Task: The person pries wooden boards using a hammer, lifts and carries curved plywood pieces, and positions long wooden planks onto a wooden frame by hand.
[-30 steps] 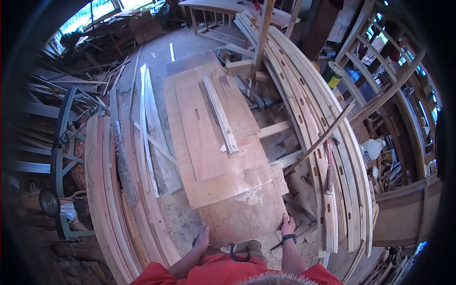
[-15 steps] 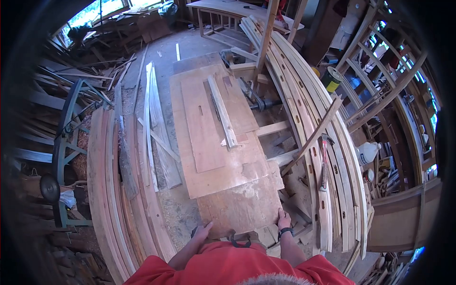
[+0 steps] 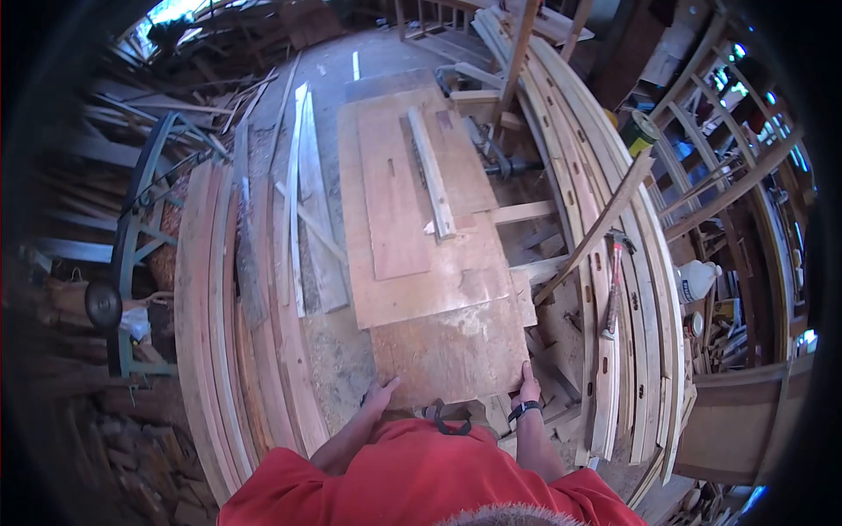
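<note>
The worktop (image 3: 452,359) shows its worn brown end between the left fingers (image 3: 392,383) and the right fingers (image 3: 527,371). Just ahead of both, a plywood sheet (image 3: 421,298) lies directly on it, with a narrower panel (image 3: 379,206) and a wooden strip (image 3: 428,171) stacked farther from the fingers. The darker far end (image 3: 392,84), farthest from them, is probably worktop too, though the view there is poor.
</note>
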Demonstrator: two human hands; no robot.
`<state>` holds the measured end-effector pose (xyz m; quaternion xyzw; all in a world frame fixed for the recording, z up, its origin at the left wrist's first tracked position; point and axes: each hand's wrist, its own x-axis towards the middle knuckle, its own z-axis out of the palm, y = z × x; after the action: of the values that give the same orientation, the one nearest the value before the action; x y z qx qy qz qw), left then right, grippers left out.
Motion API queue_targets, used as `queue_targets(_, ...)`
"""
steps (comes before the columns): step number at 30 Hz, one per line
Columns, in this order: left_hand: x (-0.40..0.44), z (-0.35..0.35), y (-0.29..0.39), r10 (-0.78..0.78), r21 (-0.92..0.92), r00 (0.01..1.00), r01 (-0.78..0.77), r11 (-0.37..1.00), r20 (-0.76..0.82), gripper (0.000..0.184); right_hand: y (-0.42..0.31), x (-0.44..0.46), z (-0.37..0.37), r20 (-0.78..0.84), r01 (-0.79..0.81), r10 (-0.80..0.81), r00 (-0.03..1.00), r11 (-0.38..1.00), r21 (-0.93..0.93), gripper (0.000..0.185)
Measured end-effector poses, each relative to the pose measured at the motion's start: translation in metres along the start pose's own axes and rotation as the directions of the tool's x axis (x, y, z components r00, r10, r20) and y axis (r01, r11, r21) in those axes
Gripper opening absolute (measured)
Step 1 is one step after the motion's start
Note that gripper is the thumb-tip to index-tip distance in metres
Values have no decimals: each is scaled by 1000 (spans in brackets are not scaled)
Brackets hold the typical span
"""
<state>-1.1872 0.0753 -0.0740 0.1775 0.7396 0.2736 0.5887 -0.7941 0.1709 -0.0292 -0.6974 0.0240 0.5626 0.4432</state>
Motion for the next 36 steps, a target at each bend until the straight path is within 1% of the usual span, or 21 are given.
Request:
queue_targets(3, -41, -5, 31, 33, -66, 999, -30, 997, 39, 67, -5, -11, -8, -10, 82, -82, 997, 996, -33, 62)
queue_targets(5, -87, -8, 86, 9, -90, 995, 0, 996, 101, 59, -40, -62, 9, -19, 47, -47, 999, 998, -36, 62)
queue_targets(9, -124, -24, 122, 74, -187, 993, -56, 981, 89, 53, -73, -102, 3, 41, 40, -37, 998, 996, -77, 54)
queue_targets(11, -153, -32, 152, 185, -176, 973, -159, 972, 140, 50, -100, -134, -1, 187, 87, -90, 978, 996, 26, 47)
queue_targets(13, -180, -41, 183, 177, -137, 975, -159, 978, 135, 48, -128, -166, -1, 257, 183, -183, 949, 983, 25, 43)
queue_targets(15, -202, -54, 211, 293, -188, 948, -268, 945, 124, 50, -163, -211, 11, 351, 261, -277, 895, 961, 93, 42)
queue_targets(17, -230, -64, 249, 362, -201, 926, -337, 920, 107, 53, -189, -239, 19, 402, 367, -427, 810, 904, 219, 31)
queue_targets(18, -241, -69, 265, 402, -292, 914, -372, 881, 47, 55, -203, -257, 30, 421, 419, -512, 749, 858, 296, 34)
queue_targets(19, -252, -73, 280, 432, -379, 902, -405, 832, -13, 57, -216, -259, 34, 412, 425, -522, 747, 851, 308, 34)
queue_targets(20, -263, -78, 295, 439, -371, 898, -407, 835, 4, 57, -228, -258, 33, 528, 503, -597, 604, 799, 329, 41)
queue_targets(21, -273, -80, 308, 473, -433, 878, -456, 777, -77, 60, -239, -262, 31, 618, 574, -646, 448, 738, 355, 49)
queue_targets(22, -279, -82, 321, 495, -490, 855, -501, 713, -155, 63, -251, -277, 43, 580, 614, -679, 450, 707, 352, 45)
queue_targets(23, -281, -84, 334, 497, -486, 858, -492, 722, -129, 63, -263, -292, 58, 547, 650, -708, 447, 677, 345, 42)
queue_targets(24, -284, -87, 346, 549, -549, 824, -524, 651, -136, 63, -274, -298, 66, 532, 653, -715, 453, 672, 348, 42)
queue_targets(25, -286, -89, 357, 602, -608, 783, -558, 565, -160, 64, -284, -302, 76, 533, 684, -735, 419, 641, 347, 42)
queue_targets(29, -296, -92, 399, 652, -630, 712, -637, 444, -260, 65, -319, -325, 109, 518, 753, -789, 331, 552, 359, 48)
queue_targets(31, -300, -97, 420, 692, -663, 691, -620, 419, -209, 59, -340, -334, 117, 559, 717, -781, 278, 556, 420, 40)
queue_targets(32, -297, -106, 428, 712, -664, 667, -637, 391, -221, 59, -350, -344, 127, 533, 728, -789, 305, 554, 403, 38)
queue_targets(33, -293, -119, 436, 773, -685, 629, -601, 412, -87, 58, -358, -354, 137, 508, 736, -792, 340, 560, 380, 37)
queue_targets(34, -289, -127, 444, 818, -699, 573, -566, 436, 47, 57, -370, -358, 144, 521, 732, -798, 302, 544, 410, 36)
queue_targets(36, -286, -127, 464, 854, -677, 521, -627, 384, 3, 57, -393, -367, 157, 539, 753, -801, 260, 518, 406, 32)
